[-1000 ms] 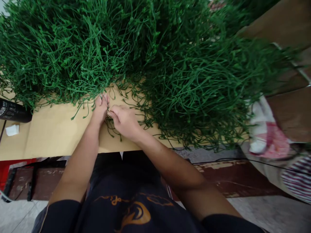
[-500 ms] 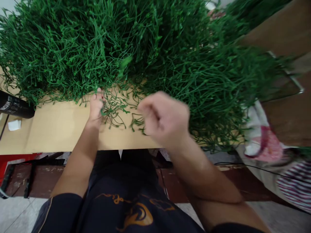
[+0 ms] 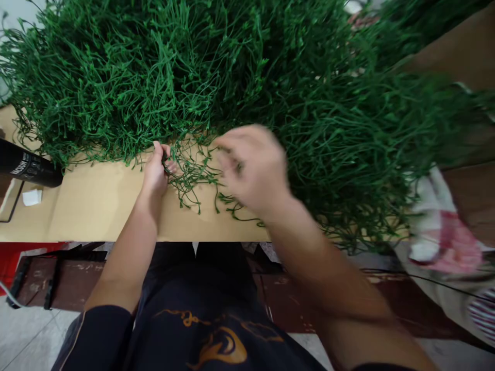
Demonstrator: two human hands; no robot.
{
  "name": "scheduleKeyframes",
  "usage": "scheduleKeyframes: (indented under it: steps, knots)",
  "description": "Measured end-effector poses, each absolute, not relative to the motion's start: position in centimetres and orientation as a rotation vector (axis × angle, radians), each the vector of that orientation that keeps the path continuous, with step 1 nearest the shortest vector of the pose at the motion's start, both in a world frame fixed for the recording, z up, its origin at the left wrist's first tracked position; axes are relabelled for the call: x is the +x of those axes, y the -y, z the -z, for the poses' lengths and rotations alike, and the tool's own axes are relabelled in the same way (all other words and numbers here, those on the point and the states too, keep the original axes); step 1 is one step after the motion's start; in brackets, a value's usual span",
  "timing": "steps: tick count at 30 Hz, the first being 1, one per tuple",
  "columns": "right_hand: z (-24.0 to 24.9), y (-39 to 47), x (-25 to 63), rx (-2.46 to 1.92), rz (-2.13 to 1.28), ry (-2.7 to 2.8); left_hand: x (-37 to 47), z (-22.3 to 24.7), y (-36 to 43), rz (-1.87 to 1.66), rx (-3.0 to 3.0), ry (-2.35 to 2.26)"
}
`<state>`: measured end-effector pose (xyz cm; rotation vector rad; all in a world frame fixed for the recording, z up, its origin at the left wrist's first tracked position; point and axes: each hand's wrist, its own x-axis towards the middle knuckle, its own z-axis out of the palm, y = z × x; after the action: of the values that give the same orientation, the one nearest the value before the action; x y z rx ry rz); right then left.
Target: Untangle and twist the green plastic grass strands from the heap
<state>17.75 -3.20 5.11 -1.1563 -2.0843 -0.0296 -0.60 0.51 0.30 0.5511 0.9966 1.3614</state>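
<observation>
A large heap of thin green artificial plant stems (image 3: 154,87) covers the back of the cardboard-topped table (image 3: 93,201). My left hand (image 3: 158,167) is closed around a few green stems at the heap's front edge, thumb pointing up. Just right of it, loose stems (image 3: 193,175) lie scattered on the cardboard. Above these and farther right hovers my right hand (image 3: 257,170), blurred by motion, its fingers curled in a pinch. What sits between those fingertips, if anything, cannot be made out.
A black vacuum bottle (image 3: 31,164) lies at the left, near a small white piece of paper (image 3: 32,197). Brown cardboard (image 3: 460,46) rises at the right. Below it are a pink-and-white cloth (image 3: 448,237) and a dark cable (image 3: 390,272).
My left hand has turned thumb-up, with its fingers curled round stems. My right hand has shifted slightly left and away from me. The view has moved a little.
</observation>
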Motion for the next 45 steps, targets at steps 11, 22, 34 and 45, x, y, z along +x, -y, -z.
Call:
scheduleKeyframes:
  steps: [11,22,34,45]
  knots:
    - [-1.7,2.0,12.8,-1.432,-0.241,2.487,-1.9,-1.4,0.1,-1.402,0.458,-0.875]
    - [-1.7,2.4,10.6,-1.382,-0.304,2.505,-2.2,-1.0,0.3,-1.374,0.599,-0.754]
    - [-1.6,0.8,10.3,-1.245,-0.656,2.005,-0.4,-1.6,0.9,-1.206,0.805,-0.867]
    - [-0.8,-0.9,12.5,-0.92,-1.492,1.077,-1.4,-0.3,-0.8,-1.421,0.487,-0.943]
